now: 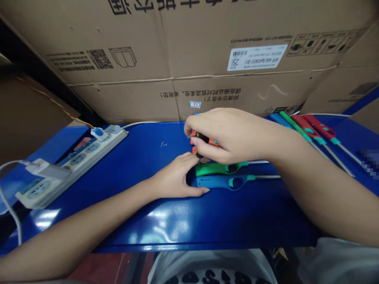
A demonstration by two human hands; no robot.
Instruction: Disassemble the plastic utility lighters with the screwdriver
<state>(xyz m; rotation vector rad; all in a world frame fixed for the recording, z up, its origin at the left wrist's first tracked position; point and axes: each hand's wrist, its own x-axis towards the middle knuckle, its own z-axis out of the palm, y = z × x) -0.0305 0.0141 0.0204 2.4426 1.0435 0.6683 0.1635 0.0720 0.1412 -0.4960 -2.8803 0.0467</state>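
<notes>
My left hand (179,177) curves around the rear ends of a green long-nosed lighter (217,169) and a blue long-nosed lighter (219,182), which lie side by side with their metal tubes pointing right. Its thumb presses along the near side of the blue one. Above them, my right hand (226,136) is closed on a red-and-black screwdriver (199,153), whose thin shaft points down at the green lighter's handle. The tip's exact contact is too small to make out. A few tiny screws (164,144) lie on the blue tabletop (166,225) beyond my left hand.
A white power strip (75,163) with plugs and cables runs along the left. Behind the tabletop stands a large cardboard box (142,94). Several more lighters (308,128) lie at the right, partly behind my right forearm.
</notes>
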